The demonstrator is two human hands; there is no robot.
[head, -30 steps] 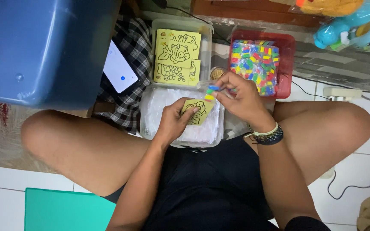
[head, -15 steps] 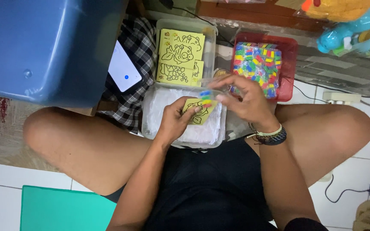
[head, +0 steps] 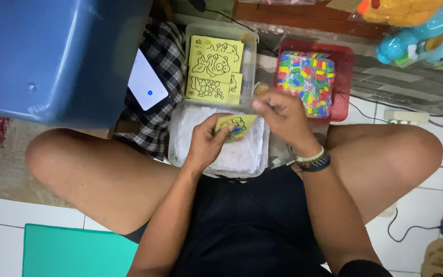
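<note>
Presently the left hand (head: 206, 143) pinches a small yellow picture card (head: 235, 126) above the clear tub (head: 180, 154) of white sheets. The right hand (head: 283, 115), just beside the card, has fingers bunched; its contents cannot be told. Risk: a loosened pinch would likely drop the card into the tub.

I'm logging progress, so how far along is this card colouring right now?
Done: the small yellow card in the left hand already shows some colour. In hand: the right hand is raised just beside it; what it grips is blurred. Left: the yellow cards in the clear box look uncoloured.
</note>
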